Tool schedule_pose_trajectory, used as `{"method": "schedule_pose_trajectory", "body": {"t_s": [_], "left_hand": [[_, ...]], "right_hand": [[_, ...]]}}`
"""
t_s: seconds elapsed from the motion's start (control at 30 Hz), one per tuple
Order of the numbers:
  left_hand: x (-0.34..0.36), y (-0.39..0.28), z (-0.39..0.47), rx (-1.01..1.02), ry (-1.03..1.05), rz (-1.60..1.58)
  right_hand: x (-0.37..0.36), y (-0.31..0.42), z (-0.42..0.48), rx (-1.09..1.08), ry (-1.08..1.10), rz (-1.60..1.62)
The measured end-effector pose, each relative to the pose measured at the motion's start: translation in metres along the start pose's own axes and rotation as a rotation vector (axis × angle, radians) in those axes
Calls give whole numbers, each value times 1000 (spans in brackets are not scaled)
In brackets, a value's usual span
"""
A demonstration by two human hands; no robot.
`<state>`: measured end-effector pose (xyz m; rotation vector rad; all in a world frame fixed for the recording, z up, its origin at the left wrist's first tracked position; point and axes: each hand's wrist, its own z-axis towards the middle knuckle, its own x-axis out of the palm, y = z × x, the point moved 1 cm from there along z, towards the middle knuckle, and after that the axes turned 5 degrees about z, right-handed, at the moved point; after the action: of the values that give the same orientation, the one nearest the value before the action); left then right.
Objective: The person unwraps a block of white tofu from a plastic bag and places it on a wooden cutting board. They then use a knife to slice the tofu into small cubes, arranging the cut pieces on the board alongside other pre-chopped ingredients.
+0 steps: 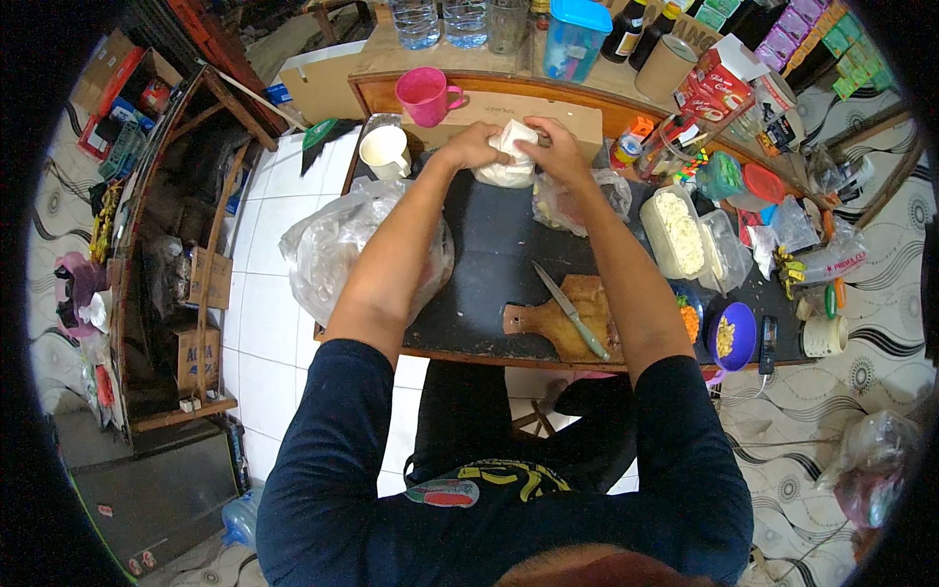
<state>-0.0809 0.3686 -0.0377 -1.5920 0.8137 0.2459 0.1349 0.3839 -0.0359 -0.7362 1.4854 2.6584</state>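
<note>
Both my hands are at the far side of the dark table (484, 257), on a white plastic bag (506, 173) with pale contents. My left hand (475, 147) grips its gathered top from the left, and my right hand (557, 147) grips it from the right. What is inside cannot be told. Beside my right forearm lies a clear plastic bag (561, 202). A large clear plastic bag (345, 235) sits under my left forearm. Nearer to me, a knife (572, 312) with a pale green handle lies across a wooden cutting board (550, 323).
A white mug (386, 152) and a pink mug (425, 95) stand at the far left. To the right are a tub of white shreds (676, 231), a purple bowl (736, 337) with yellow pieces, diced orange food (688, 321) and a phone (767, 345). Bottles and jars line the back shelf.
</note>
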Motion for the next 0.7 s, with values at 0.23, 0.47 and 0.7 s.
{"method": "schedule_pose_trajectory", "body": {"t_s": [0.23, 0.47, 0.7], "left_hand": [[3, 1, -9, 56, -38, -97], [5, -3, -10, 28, -146, -5], [4, -1, -1, -1, -212, 2]], "right_hand": [[-5, 10, 14, 130, 83, 4], [-8, 4, 12, 142, 158, -33], [-15, -6, 16, 94, 82, 87]]}}
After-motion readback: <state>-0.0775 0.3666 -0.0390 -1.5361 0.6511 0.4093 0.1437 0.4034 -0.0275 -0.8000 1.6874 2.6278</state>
